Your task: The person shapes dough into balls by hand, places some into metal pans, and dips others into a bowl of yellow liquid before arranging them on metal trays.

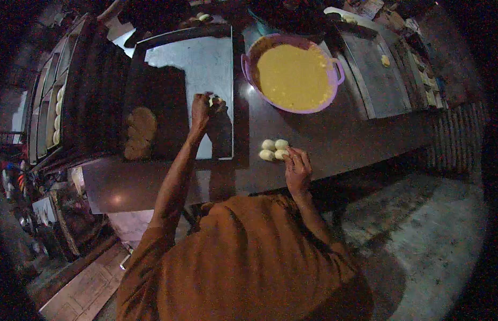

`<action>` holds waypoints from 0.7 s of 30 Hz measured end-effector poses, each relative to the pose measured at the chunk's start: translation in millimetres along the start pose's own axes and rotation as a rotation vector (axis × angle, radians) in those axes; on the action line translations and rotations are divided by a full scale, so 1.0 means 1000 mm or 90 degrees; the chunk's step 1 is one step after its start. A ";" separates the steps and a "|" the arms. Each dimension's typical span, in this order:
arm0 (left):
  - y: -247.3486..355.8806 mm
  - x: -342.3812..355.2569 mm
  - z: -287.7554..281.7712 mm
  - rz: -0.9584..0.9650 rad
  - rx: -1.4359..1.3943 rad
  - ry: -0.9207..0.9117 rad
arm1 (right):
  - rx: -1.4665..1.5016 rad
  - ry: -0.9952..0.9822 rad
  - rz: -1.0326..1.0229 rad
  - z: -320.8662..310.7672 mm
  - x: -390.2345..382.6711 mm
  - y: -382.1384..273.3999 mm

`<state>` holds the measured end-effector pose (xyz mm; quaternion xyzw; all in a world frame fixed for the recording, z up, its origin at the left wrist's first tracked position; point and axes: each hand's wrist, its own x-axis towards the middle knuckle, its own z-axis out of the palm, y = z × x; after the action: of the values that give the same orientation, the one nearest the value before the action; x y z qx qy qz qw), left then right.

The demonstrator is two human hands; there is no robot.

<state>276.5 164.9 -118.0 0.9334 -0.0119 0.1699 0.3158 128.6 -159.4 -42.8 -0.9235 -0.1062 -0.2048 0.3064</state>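
Note:
Several pale, round dough balls (267, 145) sit in a tight cluster on the brown table, right of centre. My right hand (298, 167) is at their near right side, fingers closed on the nearest right dough ball (280, 154). Over the shiny metal tray (217, 59), my left hand (201, 109) is closed in a pinch. A small pale yellow bit shows by its fingertips, too small and dim to name. The hand's dark shadow falls on the tray. Beyond the dough balls stands a purple two-handled tub (245, 67) holding a crumbly yellow mass (294, 75).
At the right back lies another metal tray (374, 75) with a small yellow piece (385, 61) on it. A rack (43, 107) holding pale balls stands at far left. A brown lumpy thing (141, 134) lies beside the left tray. The table's near edge runs before me.

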 end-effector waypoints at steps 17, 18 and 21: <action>0.152 -0.067 -0.095 -0.406 -1.037 -0.087 | 0.443 -0.201 0.258 0.025 0.107 -0.105; 0.152 -0.068 -0.098 -0.421 -1.071 -0.090 | 0.436 -0.206 0.251 0.026 0.105 -0.099; 0.171 -0.060 -0.111 -0.309 -0.540 0.042 | 0.511 -0.211 0.263 0.025 0.099 -0.090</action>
<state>163.2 89.1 45.3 0.6925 0.1480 0.1009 0.6989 195.6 -66.1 30.2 -0.7541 -0.0383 0.0675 0.6522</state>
